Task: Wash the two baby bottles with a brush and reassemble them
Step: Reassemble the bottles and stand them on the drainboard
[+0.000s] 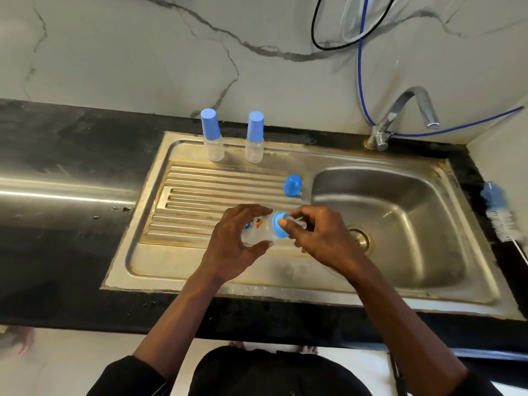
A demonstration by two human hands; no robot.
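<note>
1. While your left hand [237, 241] grips the clear body of the printed bottle [258, 231], fingers curled over the top and thumb underneath, the bottle lies on its side in the air above the ribbed drainboard [200, 190], with its neck toward the basin [400, 212].
2. Your right hand [320, 238] pinches the blue ring [277, 227] at the bottle's neck between thumb and fingers. The clear teat [300, 224] pokes out past the ring, partly hidden by your fingers.
3. A blue dome cap [293, 184] lies on the drainboard just beside the basin's edge, apart from both hands.
4. Two smaller bottles stand upright side by side on the back rim of the sink, close to the wall: the left capped bottle [213, 135] and the right capped bottle [254, 138], each under a tall blue cap.
5. The brush [500, 215] lies on the dark counter [71, 224] to the right of the basin, blue tip farthest from you and white bristles nearer.
6. The tap [411, 110] rises at the basin's back corner.
</note>
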